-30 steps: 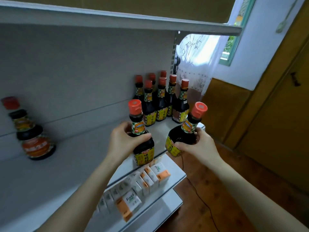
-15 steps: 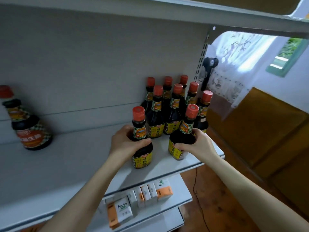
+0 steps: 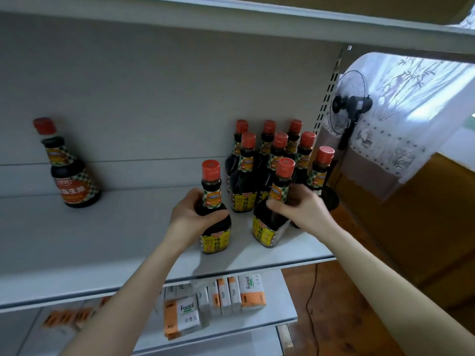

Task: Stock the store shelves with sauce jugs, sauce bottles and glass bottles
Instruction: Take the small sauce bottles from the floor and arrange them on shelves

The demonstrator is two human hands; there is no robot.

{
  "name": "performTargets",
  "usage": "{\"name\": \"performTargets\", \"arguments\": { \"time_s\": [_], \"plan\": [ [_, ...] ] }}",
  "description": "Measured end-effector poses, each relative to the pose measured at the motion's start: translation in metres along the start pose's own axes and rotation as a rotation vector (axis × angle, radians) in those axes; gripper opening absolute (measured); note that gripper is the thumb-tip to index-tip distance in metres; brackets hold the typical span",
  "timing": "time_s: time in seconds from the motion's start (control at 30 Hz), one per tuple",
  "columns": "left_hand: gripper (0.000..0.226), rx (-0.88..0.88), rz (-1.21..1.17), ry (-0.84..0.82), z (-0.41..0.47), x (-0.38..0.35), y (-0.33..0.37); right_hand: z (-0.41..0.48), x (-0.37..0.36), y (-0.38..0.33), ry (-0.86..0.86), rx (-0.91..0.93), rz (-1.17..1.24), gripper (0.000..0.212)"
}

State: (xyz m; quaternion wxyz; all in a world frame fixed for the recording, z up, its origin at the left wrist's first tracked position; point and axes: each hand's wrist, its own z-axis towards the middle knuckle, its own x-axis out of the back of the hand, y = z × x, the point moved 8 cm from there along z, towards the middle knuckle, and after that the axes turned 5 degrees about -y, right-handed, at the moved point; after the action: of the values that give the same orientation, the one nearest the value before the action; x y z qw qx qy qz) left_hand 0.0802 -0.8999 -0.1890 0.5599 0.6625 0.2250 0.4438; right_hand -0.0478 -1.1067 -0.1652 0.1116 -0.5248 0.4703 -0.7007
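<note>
Grey metal shelf [image 3: 115,235]: the middle board of a store rack, seen from above and in front.
Left hand [image 3: 191,214]: fingers and thumb wrapped round the shoulder of the left sauce bottle [image 3: 214,241], which is dark, red-capped and yellow-labelled. It is upright near the shelf's front, and its base looks set down.
Right hand [image 3: 300,209]: fingers curled round the neck and shoulder of the right sauce bottle [image 3: 264,229], a match for the first. It is tilted, with its cap leaning toward the bottles behind. Whether its base sits flat cannot be told.
Stocked group [image 3: 246,181]: several identical bottles packed close at the back right, just behind both hands.
Large sauce bottle [image 3: 74,181]: stands alone, well apart to the left, against the back panel.
Lower shelf [image 3: 272,314]: holds facial tissue packs [image 3: 183,317].
Beyond the rack: a standing fan [image 3: 352,104] and a patterned curtain [image 3: 401,104].
Risk, tilted bottle: released while leaning, it would likely tip into the group and knock neighbours over.
Risk, open end: the rightmost bottle stands near the shelf's right end, so a shove could send it to the floor.
Risk, front edge: a withdrawing wrist could drag the left bottle off the front.
</note>
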Motion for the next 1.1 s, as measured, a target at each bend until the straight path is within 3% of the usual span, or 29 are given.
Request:
{"name": "performTargets", "arguments": {
  "time_s": [0.1,0.23,0.33,0.53,0.63,1.1],
  "plan": [
    [0.036,-0.004,0.002,0.003,0.0,0.0,0.001,0.005,0.022,-0.026,0.149,0.091,-0.092,0.057],
    [0.037,-0.013,0.012,0.002,-0.001,0.0,0.001,0.018,0.026,-0.043,0.162,0.153,-0.191,0.053],
    [0.038,-0.017,0.025,-0.002,-0.001,-0.001,0.001,0.022,0.03,-0.05,0.113,0.184,-0.199,0.038],
    [0.036,-0.029,0.013,-0.012,-0.002,0.0,0.003,0.032,0.039,-0.057,-0.006,0.172,-0.245,0.036],
    [0.037,-0.029,0.014,-0.013,-0.001,-0.001,0.003,0.039,0.041,-0.055,-0.037,0.163,-0.243,0.023],
    [0.039,-0.015,0.03,-0.003,0.001,-0.001,-0.002,0.06,0.039,-0.05,-0.121,0.138,-0.319,0.018]
  ]
}}
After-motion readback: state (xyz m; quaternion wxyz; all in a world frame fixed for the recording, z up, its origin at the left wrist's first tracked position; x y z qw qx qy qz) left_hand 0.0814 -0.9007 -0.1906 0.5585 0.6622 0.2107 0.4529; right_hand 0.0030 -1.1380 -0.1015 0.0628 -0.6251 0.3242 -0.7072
